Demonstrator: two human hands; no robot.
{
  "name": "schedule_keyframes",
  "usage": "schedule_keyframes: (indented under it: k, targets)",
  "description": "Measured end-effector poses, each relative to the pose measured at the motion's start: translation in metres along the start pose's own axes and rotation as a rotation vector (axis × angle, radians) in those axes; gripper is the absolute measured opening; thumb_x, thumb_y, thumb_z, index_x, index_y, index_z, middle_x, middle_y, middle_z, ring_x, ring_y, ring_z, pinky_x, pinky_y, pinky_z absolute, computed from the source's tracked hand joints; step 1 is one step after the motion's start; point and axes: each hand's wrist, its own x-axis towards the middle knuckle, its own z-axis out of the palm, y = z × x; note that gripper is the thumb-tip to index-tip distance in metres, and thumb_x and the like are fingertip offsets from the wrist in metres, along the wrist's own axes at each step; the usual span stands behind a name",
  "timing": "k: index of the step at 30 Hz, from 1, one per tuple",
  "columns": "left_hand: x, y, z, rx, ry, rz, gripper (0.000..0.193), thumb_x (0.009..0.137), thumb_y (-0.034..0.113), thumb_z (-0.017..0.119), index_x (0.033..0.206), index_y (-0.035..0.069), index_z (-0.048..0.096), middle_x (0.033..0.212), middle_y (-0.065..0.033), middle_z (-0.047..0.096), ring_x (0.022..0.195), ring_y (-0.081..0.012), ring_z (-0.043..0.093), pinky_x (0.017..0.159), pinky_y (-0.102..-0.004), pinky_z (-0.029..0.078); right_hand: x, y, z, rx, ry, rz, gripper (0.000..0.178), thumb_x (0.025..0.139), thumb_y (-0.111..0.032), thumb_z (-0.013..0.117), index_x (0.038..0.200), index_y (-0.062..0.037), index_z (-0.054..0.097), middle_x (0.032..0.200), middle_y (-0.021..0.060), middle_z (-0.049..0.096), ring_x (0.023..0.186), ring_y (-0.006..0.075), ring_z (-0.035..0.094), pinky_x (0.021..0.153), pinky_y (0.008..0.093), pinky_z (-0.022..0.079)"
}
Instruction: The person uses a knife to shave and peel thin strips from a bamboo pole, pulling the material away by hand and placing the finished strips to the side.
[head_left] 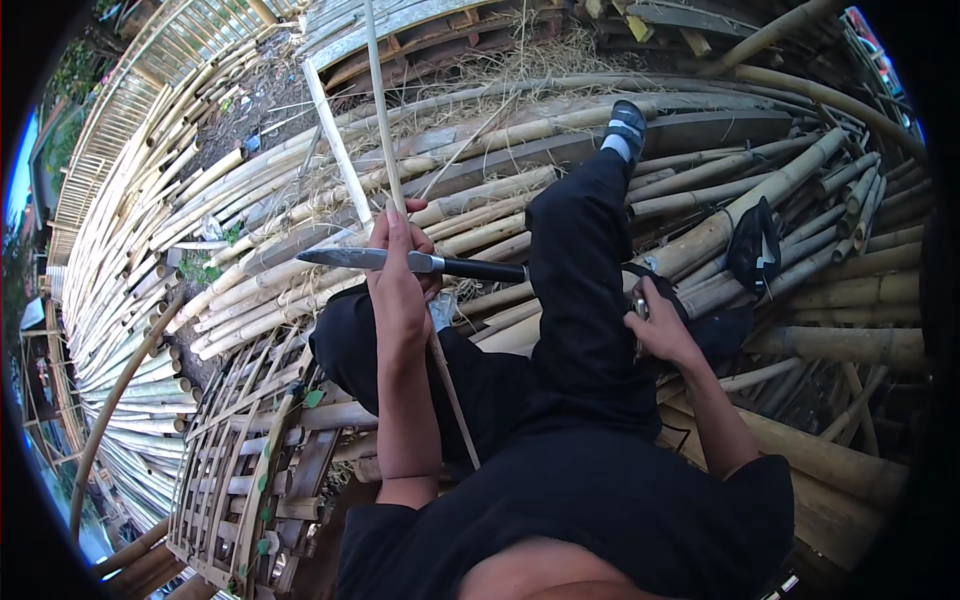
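Note:
My left hand (402,262) is closed round a long, thin bamboo strip (381,110), which runs from the top of the view down towards my lap. A knife (480,269) crosses at this hand: its grey blade points left and its black handle reaches my right leg, where the end is hidden. The blade lies against the strip, partly covered by my fingers. To the right of that leg, my right hand (662,325) is closed with the fingers curled in. Something small and shiny shows at its fingers, too little to name.
Bamboo poles (520,130) lie under and around my legs. Many cut poles (130,330) are stacked on the left, near a woven bamboo lattice (235,480). A black plastic bag (754,248) rests on poles at the right. Dry shavings (530,62) are scattered ahead.

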Motion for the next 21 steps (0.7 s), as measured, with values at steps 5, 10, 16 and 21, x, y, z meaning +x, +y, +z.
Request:
schedule_keyframes:
  k: [5, 10, 16, 21]
  targets:
    - [0.0, -0.003, -0.004, -0.009, -0.015, -0.007, 0.03, 0.101, 0.028, 0.038, 0.113, 0.005, 0.052, 0.061, 0.005, 0.039, 0.038, -0.0006, 0.025, 0.033, -0.0177, 0.019, -0.005, -0.019, -0.035, 0.549, -0.58, 0.067, 0.092, 0.067, -0.02, 0.08, 0.141, -0.0055, 0.028, 0.142, 0.0107, 0.03, 0.128, 0.0217, 0.036, 0.105, 0.0332, 0.032]
    - [0.001, -0.004, -0.006, -0.044, -0.028, -0.018, 0.03, 0.101, 0.028, 0.037, 0.114, 0.005, 0.053, 0.061, 0.0052, 0.039, 0.039, -0.0006, 0.025, 0.033, -0.0179, 0.019, 0.023, -0.007, -0.038, 0.36, -0.749, -0.068, 0.103, 0.056, -0.006, 0.085, 0.143, -0.0052, 0.03, 0.134, 0.0117, 0.046, 0.12, 0.019, 0.047, 0.101, 0.0338, 0.039]
    - [0.0, -0.002, -0.005, -0.02, 0.009, -0.032, 0.031, 0.101, 0.028, 0.037, 0.113, 0.004, 0.053, 0.06, 0.0051, 0.038, 0.039, -0.0006, 0.025, 0.033, -0.0179, 0.019, 0.043, 0.005, -0.033, 0.305, -0.763, -0.228, 0.092, 0.057, -0.007, 0.082, 0.138, -0.0032, 0.039, 0.131, 0.0122, 0.051, 0.114, 0.0216, 0.054, 0.099, 0.0351, 0.042]
    - [0.0, -0.004, -0.004, -0.017, 0.018, -0.041, 0.031, 0.101, 0.029, 0.037, 0.111, 0.004, 0.052, 0.059, 0.0049, 0.036, 0.039, -0.0004, 0.025, 0.033, -0.018, 0.019, 0.047, 0.012, -0.027, 0.22, -0.666, -0.38, 0.093, 0.055, -0.013, 0.084, 0.136, 0.0002, 0.04, 0.131, 0.0134, 0.05, 0.112, 0.0229, 0.056, 0.098, 0.0364, 0.044]
